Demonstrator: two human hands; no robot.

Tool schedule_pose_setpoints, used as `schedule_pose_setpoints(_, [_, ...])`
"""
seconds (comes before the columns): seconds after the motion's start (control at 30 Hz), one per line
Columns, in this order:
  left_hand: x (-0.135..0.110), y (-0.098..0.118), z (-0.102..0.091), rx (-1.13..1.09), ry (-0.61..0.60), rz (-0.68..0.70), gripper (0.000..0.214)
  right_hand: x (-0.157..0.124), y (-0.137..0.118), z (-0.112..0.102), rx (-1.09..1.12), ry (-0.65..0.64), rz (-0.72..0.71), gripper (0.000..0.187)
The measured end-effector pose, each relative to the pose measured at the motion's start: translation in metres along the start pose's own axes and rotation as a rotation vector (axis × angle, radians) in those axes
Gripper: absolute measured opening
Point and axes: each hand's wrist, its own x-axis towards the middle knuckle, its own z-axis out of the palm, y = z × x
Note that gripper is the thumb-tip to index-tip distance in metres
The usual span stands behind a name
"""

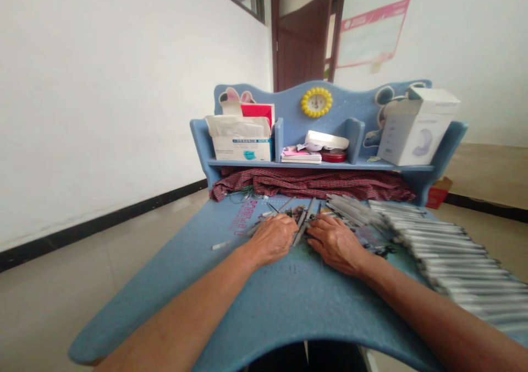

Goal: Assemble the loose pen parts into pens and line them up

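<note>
Both my hands rest on a blue desk (264, 300) at its middle. My left hand (272, 238) is curled, its fingers closed over thin grey pen-like sticks (304, 220) that lie in a loose heap. My right hand (336, 241) lies flatter beside it, fingers bent down onto the same heap. Whether it grips any stick is hidden. A long row of stacked grey sticks (449, 256) runs along the desk's right side.
One white stick (219, 245) lies alone at the left. A red checked cloth (313, 184) lies under the desk's shelf (322, 164), which bears a mask box (242, 147), booklets, a red tin and a white carton (414, 125). A brown door (303, 42) stands behind.
</note>
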Motion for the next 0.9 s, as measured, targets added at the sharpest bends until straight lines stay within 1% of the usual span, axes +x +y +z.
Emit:
schedule_pose_setpoints(0.2, [0.0001,-0.0013,-0.0001,0.033,-0.011,-0.011,0.025,-0.0014,0.0015,0.0057,-0.018,-0.013,0.034,0.030])
schedule_pose_setpoints(0.3, [0.0011,-0.0007,-0.0005,0.064,-0.016,-0.011,0.024,-0.0018,-0.0007,0.0040,-0.036,-0.025,0.053,0.029])
schedule_pose_setpoints(0.47, [0.0006,-0.0024,0.0011,0.101,0.002,-0.053,0.020,-0.0025,-0.0045,-0.0008,-0.069,-0.055,0.081,0.027])
schedule_pose_setpoints(0.6, [-0.0014,-0.0058,0.0025,0.107,-0.010,-0.069,0.017,-0.0033,-0.0052,-0.0020,-0.096,-0.046,0.085,0.026])
schedule_pose_setpoints(0.9, [-0.0024,-0.0049,-0.0027,0.129,-0.034,-0.097,0.017,-0.0041,-0.0037,-0.0031,-0.106,-0.053,0.085,0.026])
